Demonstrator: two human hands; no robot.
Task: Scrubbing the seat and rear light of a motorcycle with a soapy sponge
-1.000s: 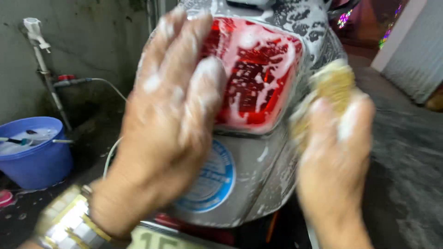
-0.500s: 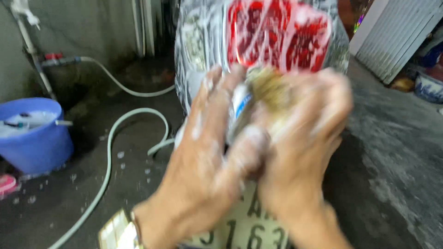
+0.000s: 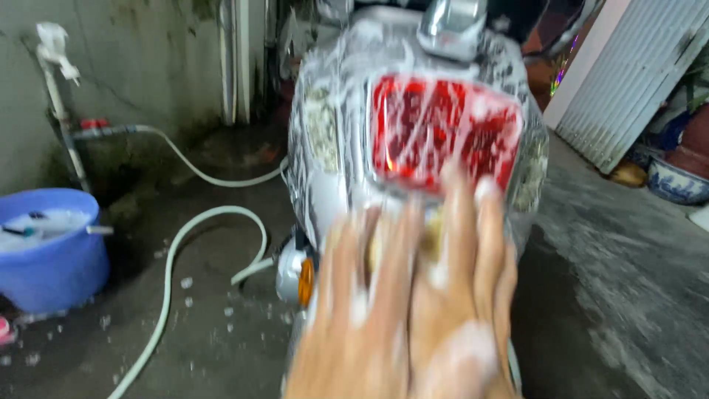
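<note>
Two soapy hands (image 3: 413,310) overlap, blurred, fingers (image 3: 458,222) spread flat just below a scooter's foamy red tail light (image 3: 443,129); a yellowish sponge (image 3: 432,236) seems pressed beneath; grip unclear.

Soft, even daylight, heavy motion blur
Hands (image 3: 413,310) smear at lower centre; the tail light (image 3: 443,133) glares red.

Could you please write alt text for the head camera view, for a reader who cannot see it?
Two soapy hands, blurred, overlap before a foam-covered scooter's rear and its red tail light. A blue bucket and white hose lie left on wet concrete.
</note>
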